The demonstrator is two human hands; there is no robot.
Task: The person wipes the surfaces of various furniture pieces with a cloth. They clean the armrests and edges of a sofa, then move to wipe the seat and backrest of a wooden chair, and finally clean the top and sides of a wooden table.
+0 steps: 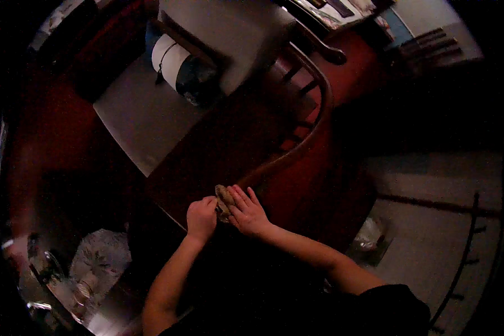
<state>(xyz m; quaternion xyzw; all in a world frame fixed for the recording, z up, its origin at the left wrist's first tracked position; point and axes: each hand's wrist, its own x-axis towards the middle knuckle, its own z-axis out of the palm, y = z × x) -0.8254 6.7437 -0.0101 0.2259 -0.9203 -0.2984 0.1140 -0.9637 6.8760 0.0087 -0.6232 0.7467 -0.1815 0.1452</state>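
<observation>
A crumpled tan-brown cloth [224, 203] lies between my two hands, at the near end of a dark wooden curved armrest [288, 157]. My left hand [202, 217] is closed in a fist at the cloth's left side, its fingers gripping the edge. My right hand [248, 213] lies over the cloth's right side with its fingers stretched out, the tips by the armrest. Dim light hides how much cloth is under the right palm.
Beyond the armrest are a grey seat cushion [145, 112] and a grey back cushion [224, 28]. A white and dark rounded object [176, 61] sits between them. A clear plastic bag [101, 255] is at the lower left, and another shiny bag [369, 234] on the right.
</observation>
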